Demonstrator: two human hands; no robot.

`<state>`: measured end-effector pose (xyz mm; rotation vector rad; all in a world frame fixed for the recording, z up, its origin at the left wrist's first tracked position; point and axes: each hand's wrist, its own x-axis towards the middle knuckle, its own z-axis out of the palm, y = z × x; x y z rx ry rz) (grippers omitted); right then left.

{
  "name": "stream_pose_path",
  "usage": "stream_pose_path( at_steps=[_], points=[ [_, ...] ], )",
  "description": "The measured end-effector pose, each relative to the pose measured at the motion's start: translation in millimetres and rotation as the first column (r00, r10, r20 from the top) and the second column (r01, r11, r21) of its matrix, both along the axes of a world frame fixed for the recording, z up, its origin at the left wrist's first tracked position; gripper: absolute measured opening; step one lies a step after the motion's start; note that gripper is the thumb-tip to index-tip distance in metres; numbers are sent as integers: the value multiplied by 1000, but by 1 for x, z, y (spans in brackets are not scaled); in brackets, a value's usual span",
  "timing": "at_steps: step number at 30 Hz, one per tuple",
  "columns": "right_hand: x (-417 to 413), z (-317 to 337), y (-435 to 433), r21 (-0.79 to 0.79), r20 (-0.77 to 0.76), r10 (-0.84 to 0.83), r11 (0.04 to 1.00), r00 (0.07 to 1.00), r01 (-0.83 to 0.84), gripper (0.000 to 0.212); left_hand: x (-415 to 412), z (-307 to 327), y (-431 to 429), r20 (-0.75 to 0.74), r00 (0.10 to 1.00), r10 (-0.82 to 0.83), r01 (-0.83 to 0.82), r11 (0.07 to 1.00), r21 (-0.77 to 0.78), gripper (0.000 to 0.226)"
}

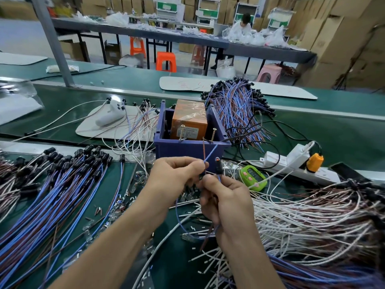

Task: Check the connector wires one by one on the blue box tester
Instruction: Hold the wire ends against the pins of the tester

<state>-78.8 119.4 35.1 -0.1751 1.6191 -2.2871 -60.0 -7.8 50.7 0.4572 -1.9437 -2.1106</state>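
Left of the blue box tester (187, 150), a heap of blue-and-brown connector wires (52, 188) is lying on the green surface (323, 130). Just in front of the tester, the left hand (175, 178) is pinching the blue lead (209, 156), which is reaching up to the tester's front rim near the right screw (213, 134). The brown lead (204, 152) is rising beside it. The right hand (226, 197), touching the left, is gripping the black connector (218, 165), where an orange-red glow is showing. Keeping both bare ends steady and uncrossed should be giving a trustworthy reading.
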Motion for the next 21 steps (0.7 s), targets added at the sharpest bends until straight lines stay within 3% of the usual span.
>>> stream_pose_path(
  at_steps=[3, 6, 9, 12, 17, 21],
  points=[
    [4, 7, 2, 30, -38, 54, 998, 998, -52, 40, 4, 9, -2, -2, 1000, -18, 18, 998, 56, 13],
    [11, 18, 11, 17, -46, 29, 999, 999, -28, 43, 7, 20, -5, 17, 991, 136, -137, 989, 61, 19],
    [14, 29, 38, 92, -105, -62, 993, 993, 72, 48, 14, 28, -11, 11, 960, 279, -279, 960, 0, 33],
    [17, 41, 86, 265, -235, -158, 939, 959, 220, 50, 28, 30, -11, 1, 954, 298, -296, 946, -136, 32],
    [22, 58, 182, 474, -280, -314, 776, 907, 416, 49, 47, 26, 9, 97, 993, 74, -13, 853, -522, 20],
    [30, 58, 240, 657, -316, -298, 616, 901, 435, 49, 54, 26, 52, 330, 934, -134, 338, 627, -701, 20]
  ],
)
